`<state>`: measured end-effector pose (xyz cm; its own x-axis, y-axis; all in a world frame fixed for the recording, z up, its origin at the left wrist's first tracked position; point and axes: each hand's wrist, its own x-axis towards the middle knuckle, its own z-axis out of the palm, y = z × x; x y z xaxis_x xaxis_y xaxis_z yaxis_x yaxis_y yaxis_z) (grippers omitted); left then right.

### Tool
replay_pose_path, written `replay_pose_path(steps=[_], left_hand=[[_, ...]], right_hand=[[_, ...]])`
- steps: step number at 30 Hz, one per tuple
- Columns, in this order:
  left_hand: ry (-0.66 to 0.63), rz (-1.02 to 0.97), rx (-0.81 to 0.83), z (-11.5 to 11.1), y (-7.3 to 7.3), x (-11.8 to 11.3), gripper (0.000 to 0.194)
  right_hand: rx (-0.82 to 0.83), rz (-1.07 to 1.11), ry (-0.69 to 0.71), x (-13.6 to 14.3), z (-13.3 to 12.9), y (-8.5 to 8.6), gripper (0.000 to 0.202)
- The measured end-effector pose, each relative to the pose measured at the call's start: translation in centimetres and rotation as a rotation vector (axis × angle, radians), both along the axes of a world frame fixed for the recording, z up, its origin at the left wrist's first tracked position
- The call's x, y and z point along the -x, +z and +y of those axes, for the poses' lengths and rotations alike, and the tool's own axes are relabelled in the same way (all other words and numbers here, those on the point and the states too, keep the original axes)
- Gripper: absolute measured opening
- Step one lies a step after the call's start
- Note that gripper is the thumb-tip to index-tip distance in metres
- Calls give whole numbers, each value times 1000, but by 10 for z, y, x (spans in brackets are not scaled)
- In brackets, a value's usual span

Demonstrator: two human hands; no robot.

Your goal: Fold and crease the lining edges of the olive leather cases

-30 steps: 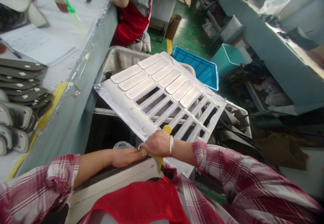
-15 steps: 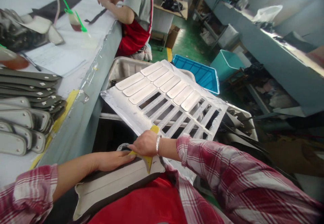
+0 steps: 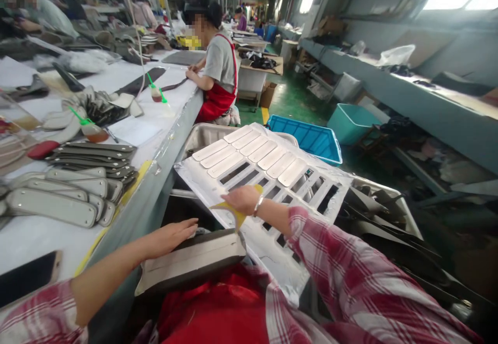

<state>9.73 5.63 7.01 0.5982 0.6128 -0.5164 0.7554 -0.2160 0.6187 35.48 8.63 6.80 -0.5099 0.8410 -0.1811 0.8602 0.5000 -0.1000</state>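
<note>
My right hand (image 3: pixel 241 200) grips a thin, bendy yellow sheet (image 3: pixel 240 220), its corners sticking out around the fingers. It is over the near edge of a white slotted board (image 3: pixel 210 193). Across my lap lies a long dark block with a pale top (image 3: pixel 194 261), which has a thin line running along it. My left hand (image 3: pixel 171 237) is open, fingers stretched out together, at the far side of this block; whether the palm touches it I cannot tell. Several pale rounded strips (image 3: pixel 245 149) lie in rows on the board's far part.
On the left table are stacked grey rounded straps (image 3: pixel 50 206), dark straps (image 3: pixel 93 157), a glue bottle (image 3: pixel 95 132) and a phone (image 3: pixel 29 279). A co-worker (image 3: pixel 218 69) sits farther along it. Blue (image 3: pixel 303 136) and teal bins (image 3: pixel 352 123) stand beyond the board; a crate of dark pieces (image 3: pixel 373 209) is at right.
My view has tipped upward. My right hand, with the yellow sheet, has lifted off the pale-topped block and moved away from my left hand toward the board. The left fingers have straightened.
</note>
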Motion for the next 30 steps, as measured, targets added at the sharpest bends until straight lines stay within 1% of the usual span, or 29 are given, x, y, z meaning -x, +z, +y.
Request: replay_pose_path(steps=[3, 4, 5, 7, 9, 11, 13, 14, 16, 18, 21, 23, 25, 27, 30], left_hand=[[-1, 61, -147, -15, 0, -16, 67], [-23, 80, -198, -22, -2, -22, 66], [-50, 98, -253, -30, -4, -29, 65], [-106, 130, -359, -44, -12, -43, 65], [-133, 153, -444, -56, -21, -60, 72], [-128, 170, -504, -63, -29, -77, 81], [-115, 183, -542, -66, -34, -93, 92], [-110, 189, -556, -66, -36, -99, 97], [-101, 204, -581, -65, -38, -109, 101], [-89, 226, -613, -66, -38, -115, 99], [-71, 245, -687, -69, -39, -117, 89], [-59, 233, -746, -73, -40, -118, 83], [-46, 215, -794, -78, -40, -118, 78], [-44, 203, -826, -81, -41, -119, 74], [-55, 200, -865, -84, -40, -120, 72]], right_hand=[[170, -5, -267, -59, -24, -6, 39], [202, -7, -319, -74, -35, -12, 39], [234, -2, -362, -85, -46, -18, 39], [319, 28, -438, -98, -70, -32, 40], [418, 85, -502, -100, -90, -44, 42], [512, 161, -536, -97, -106, -52, 50], [604, 246, -538, -92, -116, -54, 57], [660, 304, -531, -91, -120, -54, 57], [760, 423, -505, -89, -125, -53, 49], [831, 550, -480, -89, -129, -52, 39], [951, 710, -445, -90, -134, -50, 26], [1098, 819, -452, -89, -136, -47, 23], [1214, 914, -489, -88, -138, -44, 24], [1228, 952, -504, -86, -138, -42, 26], [1153, 940, -407, -83, -137, -42, 31]])
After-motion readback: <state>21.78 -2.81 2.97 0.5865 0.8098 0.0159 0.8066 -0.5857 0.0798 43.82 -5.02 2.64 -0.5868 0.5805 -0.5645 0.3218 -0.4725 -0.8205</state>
